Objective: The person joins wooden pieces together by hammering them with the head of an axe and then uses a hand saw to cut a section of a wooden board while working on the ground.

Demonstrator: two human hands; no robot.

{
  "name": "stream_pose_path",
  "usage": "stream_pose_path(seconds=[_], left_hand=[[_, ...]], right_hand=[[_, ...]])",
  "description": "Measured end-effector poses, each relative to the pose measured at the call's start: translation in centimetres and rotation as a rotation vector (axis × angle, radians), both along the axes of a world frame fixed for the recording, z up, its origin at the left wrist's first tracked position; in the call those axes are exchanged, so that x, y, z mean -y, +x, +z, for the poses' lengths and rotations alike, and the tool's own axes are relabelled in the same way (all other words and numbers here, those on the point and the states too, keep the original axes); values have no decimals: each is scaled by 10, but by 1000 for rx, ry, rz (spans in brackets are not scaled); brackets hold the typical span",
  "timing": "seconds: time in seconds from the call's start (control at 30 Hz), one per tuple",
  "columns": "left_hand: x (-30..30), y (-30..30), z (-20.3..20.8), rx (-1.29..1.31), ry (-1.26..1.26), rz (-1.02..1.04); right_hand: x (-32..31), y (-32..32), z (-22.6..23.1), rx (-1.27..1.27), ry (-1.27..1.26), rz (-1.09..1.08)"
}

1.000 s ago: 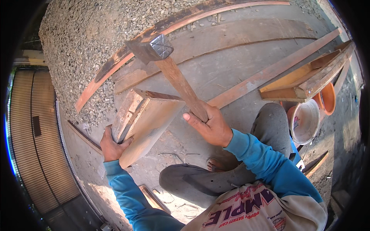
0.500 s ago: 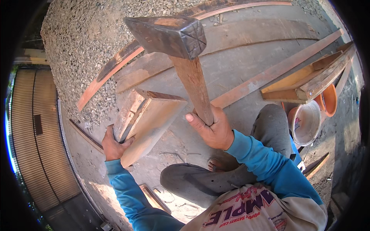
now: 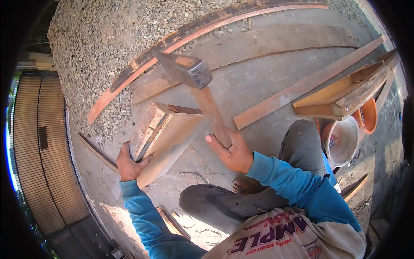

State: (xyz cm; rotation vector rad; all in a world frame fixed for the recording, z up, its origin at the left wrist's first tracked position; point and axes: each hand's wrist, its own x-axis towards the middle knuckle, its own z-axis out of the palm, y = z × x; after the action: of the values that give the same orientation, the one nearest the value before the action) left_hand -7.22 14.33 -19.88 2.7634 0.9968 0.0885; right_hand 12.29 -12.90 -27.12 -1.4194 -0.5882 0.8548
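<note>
My right hand is wrapped round the wooden handle of a hammer. Its dark metal head, slightly blurred, is raised above and to the right of a wooden box-like piece made of joined boards. That piece stands tilted on the concrete, its narrow end edge facing up and left. At its near left corner my left hand grips it, fingers behind and thumb on the inner side. The hammer head and the wooden piece appear apart.
Long planks lie across the far concrete beside a gravel bed. A reddish board runs toward the right. Another wooden frame rests near a white bucket and an orange bucket. A ribbed metal gate stands left.
The hammer has come down and leftward, its head now lower and closer to the wooden piece. My right hand moved slightly left. My left hand keeps its hold, almost unmoved.
</note>
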Motion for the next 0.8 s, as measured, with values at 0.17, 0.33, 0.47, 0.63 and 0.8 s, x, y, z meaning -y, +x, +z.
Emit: stream_pose_path(seconds=[0.17,0.33,0.47,0.63,0.8], left_hand=[[0,-1,-6,2,-33,11],[5,-9,-3,15,33,6],[6,-2,-7,15,75,-18],[11,-8,-2,20,30,-26],[10,-5,-3,19,55,-39]], right_hand=[[11,-10,-66,-42,-168,83],[8,18,38,32,165,-7],[-2,-9,-26,30,-40,4],[9,-1,-18,139,-112,96],[14,0,32,171,223,-157]])
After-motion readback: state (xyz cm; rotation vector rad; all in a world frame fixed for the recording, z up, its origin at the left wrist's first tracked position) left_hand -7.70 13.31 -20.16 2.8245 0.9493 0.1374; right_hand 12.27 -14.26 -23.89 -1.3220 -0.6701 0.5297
